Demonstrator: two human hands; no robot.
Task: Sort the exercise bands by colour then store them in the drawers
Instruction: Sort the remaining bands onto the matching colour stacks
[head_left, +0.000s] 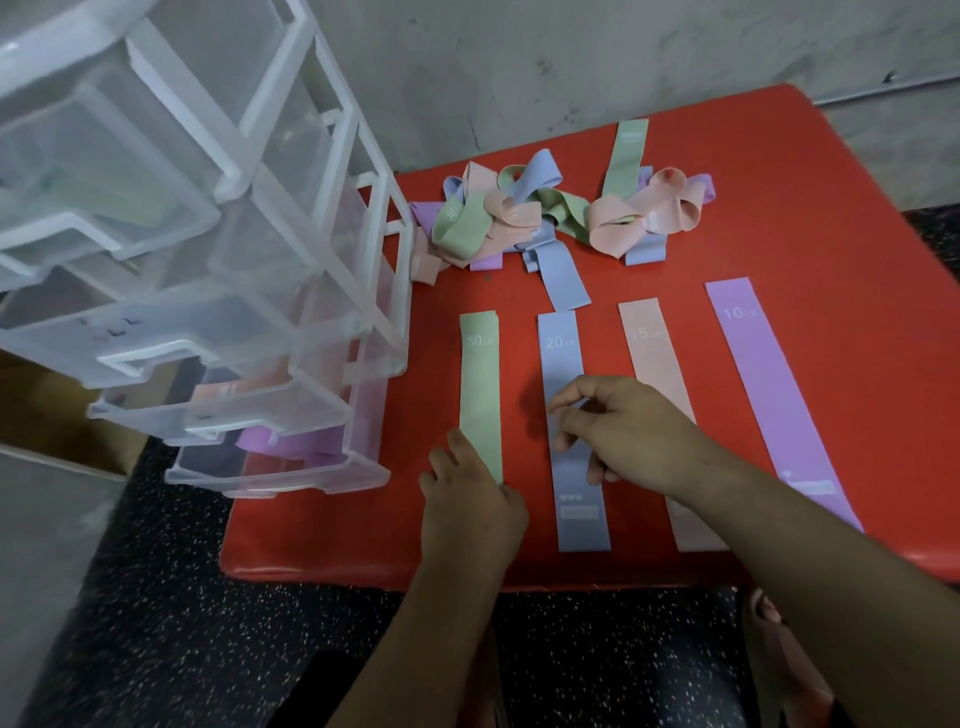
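Looking down through the head camera, I have four exercise bands laid flat side by side on the red table (810, 218): the green band (480, 384), the blue band (563, 353), the pink band (652, 358) and the purple band (763, 374). A tangled pile (524, 213) of mixed colours lies beyond them at the far side.

My left hand (470, 501) covers the near end of the green band, fingers lying along its left edge; I cannot tell whether they pinch it. My right hand (623, 431) sits on the middle of the blue band with bent fingers, tips down on the fabric; whether they grasp it or only press, I cannot tell.

The drawer unit (291, 291) stands on the table at my left with its drawers pulled out. The bottom drawer (291, 473) holds purple bands, and the one above shows pink.

I judge that I am in the sorting step, setting out one row per colour. Next I should reach to the pile, free one band from the tangle and lay it on its matching row.
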